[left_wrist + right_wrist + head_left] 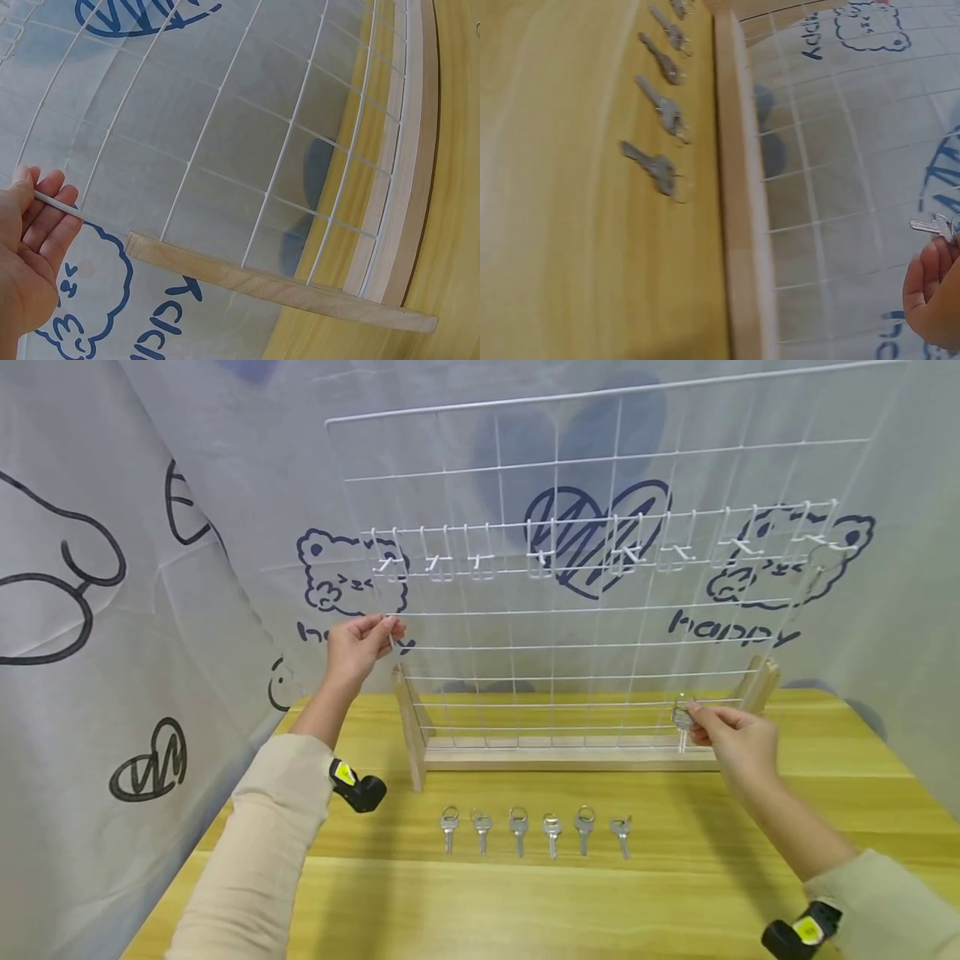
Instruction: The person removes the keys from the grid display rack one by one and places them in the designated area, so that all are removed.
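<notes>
A white wire grid rack (pixel 573 610) stands upright in a wooden base (pixel 570 760). My left hand (pixel 360 647) holds its left edge wire (pixel 58 204) between thumb and fingers. On the right, in front of the grid's lower part, my right hand (pixel 738 743) pinches a silver key (pixel 682 718) with a ring at its top; the key's blade points down. That key (pixel 930 225) also shows at the fingertips in the right wrist view. Several silver keys with rings, among them one key (pixel 519 831), lie in a row on the table before the base.
White hooks (pixel 540 560) hang in a row across the upper grid. From the far right hook (pixel 813 539) a ring and key (pixel 816 572) seem to hang, faintly seen. Behind the yellow wooden table (pixel 525 902) is a pale curtain (pixel 225 568) with drawings.
</notes>
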Demonstrator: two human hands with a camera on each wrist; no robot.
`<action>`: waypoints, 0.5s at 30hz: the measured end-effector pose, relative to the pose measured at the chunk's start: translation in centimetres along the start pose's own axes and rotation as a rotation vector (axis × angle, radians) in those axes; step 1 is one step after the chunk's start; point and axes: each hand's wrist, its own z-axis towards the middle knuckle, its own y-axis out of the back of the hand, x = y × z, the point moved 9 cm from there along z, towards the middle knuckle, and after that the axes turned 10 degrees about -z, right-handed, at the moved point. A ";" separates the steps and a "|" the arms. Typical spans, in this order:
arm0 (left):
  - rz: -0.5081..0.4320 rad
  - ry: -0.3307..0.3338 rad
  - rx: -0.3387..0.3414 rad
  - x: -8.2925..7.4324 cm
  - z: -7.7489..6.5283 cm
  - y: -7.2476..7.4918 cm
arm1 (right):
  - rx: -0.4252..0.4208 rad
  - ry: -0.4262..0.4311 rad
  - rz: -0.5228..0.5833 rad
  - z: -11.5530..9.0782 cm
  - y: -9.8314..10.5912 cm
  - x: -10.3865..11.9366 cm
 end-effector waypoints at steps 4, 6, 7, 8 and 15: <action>-0.009 0.002 -0.002 0.0 -0.1 0.2 | 0.031 -0.017 -0.120 -0.7 -0.6 -2.3; -0.014 0.004 -0.003 0.0 -0.1 0.1 | 0.055 -0.039 -0.130 -1.2 -1.0 -3.5; -0.018 0.005 -0.002 0.0 -0.1 0.1 | 0.071 -0.055 -0.172 -1.7 -1.2 -3.8; -0.023 0.005 -0.001 0.0 0.0 0.1 | 0.079 -0.061 -0.187 -1.9 -1.3 -4.3; -0.026 0.002 -0.001 0.0 0.1 -0.1 | 0.130 -0.150 -0.252 -3.6 -2.1 -8.3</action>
